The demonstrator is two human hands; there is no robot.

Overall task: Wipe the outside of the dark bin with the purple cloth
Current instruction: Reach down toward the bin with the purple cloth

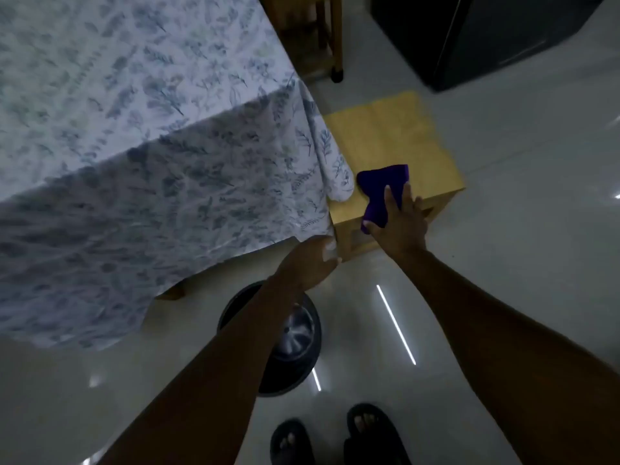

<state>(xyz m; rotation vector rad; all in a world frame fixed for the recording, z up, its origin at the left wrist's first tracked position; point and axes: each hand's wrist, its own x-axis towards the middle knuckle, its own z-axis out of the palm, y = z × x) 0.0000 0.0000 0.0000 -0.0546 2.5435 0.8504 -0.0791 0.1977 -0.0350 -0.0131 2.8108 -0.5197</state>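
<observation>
Purple cloth (pixel 384 189): on wooden stool (pixel 396 142), gripped by your right hand (pixel 399 226). Left hand (pixel 308 263): at tablecloth (pixel 151 146) edge, grip unclear. Dark bin (pixel 295 347): on floor (pixel 503 229), beneath your left forearm.

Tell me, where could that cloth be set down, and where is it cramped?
The wooden stool is bare beyond the purple cloth under the right hand. The tiled floor right of the stool is open. It is cramped between the hanging tablecloth, the stool and the dark bin, where the left hand sits.
</observation>
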